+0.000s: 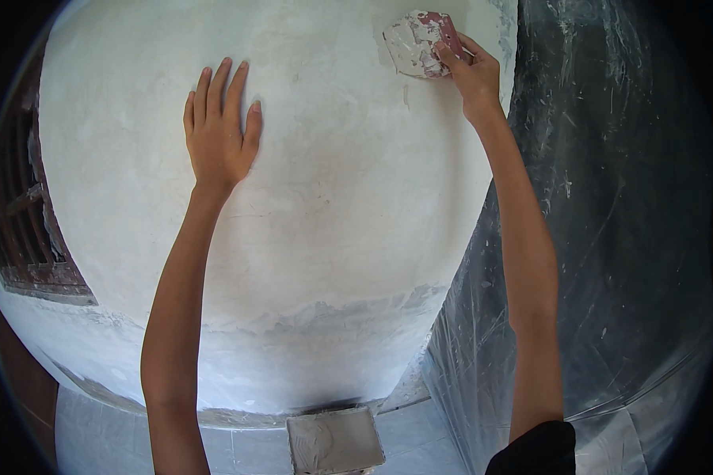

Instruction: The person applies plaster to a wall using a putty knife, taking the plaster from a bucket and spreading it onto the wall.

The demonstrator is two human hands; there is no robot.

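Note:
Raised at the upper right, my right hand [475,77] grips a reddish, putty-caked scraper [426,46] by its edge, thumb on the near face. The scraper's blade lies against the pale plastered wall [333,158], beside a slightly darker wet-looking patch. My left hand [220,131] is flat on the wall at the upper left, fingers stretched upward and thumb apart, holding nothing. On the floor below stands a rectangular container [337,441] filled with grey-white putty, its surface marked by swirls.
Clear plastic sheeting [610,214] hangs over a dark surface to the right, spattered with white. A dark wooden barred window [36,222] borders the wall on the left. Grey floor tiles [249,451] run along the wall's foot, where the plaster is rougher and greyer.

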